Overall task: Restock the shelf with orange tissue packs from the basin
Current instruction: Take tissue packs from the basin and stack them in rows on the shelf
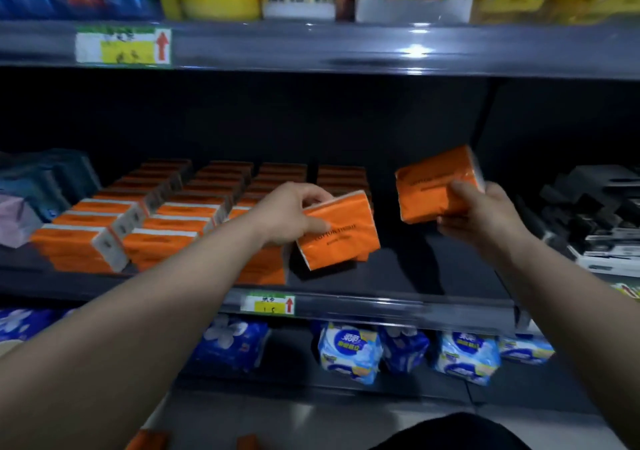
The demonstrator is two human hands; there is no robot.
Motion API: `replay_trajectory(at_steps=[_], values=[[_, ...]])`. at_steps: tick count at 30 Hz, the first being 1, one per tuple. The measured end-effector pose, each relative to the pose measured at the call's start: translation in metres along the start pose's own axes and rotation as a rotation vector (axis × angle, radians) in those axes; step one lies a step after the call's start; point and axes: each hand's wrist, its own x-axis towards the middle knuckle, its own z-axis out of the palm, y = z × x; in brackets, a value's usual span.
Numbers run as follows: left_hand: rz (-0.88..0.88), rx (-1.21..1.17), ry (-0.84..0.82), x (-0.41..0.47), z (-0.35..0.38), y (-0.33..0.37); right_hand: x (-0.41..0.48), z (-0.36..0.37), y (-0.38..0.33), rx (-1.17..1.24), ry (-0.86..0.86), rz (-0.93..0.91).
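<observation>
Fingers [313, 193] of the left hand [287, 214] are curled round one orange tissue pack [337, 234], thumb on its printed face, holding it tilted low over the dark shelf [398, 273] in front of the fourth row. Fingers [462, 189] of the right hand [485, 217] clamp a second orange pack [433, 182] in the air at two o'clock of the first, apart from it. Rows of stocked orange packs [138, 217] fill the shelf at nine o'clock of the hands, black boxes [595, 221] lie at three o'clock, and blue wrapped packs [349, 349] sit below at six o'clock.
</observation>
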Motion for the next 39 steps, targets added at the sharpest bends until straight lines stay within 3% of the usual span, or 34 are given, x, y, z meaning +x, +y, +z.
replay_trajectory(at_steps=[4, 8, 21, 25, 30, 39], values=[[0.041, 0.16, -0.024, 0.016, 0.029, -0.007, 0.007, -0.015, 0.013, -0.028, -0.009, 0.015], [0.097, 0.411, 0.03, 0.03, 0.045, -0.019, 0.008, -0.024, 0.022, 0.094, -0.084, 0.083], [0.144, 0.746, 0.227, 0.032, 0.055, -0.028, -0.009, -0.026, 0.045, 0.042, -0.387, 0.162], [0.053, 0.552, 0.209, 0.024, 0.049, -0.03, -0.017, -0.014, 0.051, -0.046, -0.492, 0.133], [0.091, 0.372, 0.167, 0.017, 0.031, -0.037, -0.036, 0.012, 0.059, -0.149, -0.512, 0.093], [0.125, 0.335, 0.306, -0.024, 0.003, -0.063, -0.054, 0.064, 0.088, -0.37, -0.287, -0.033]])
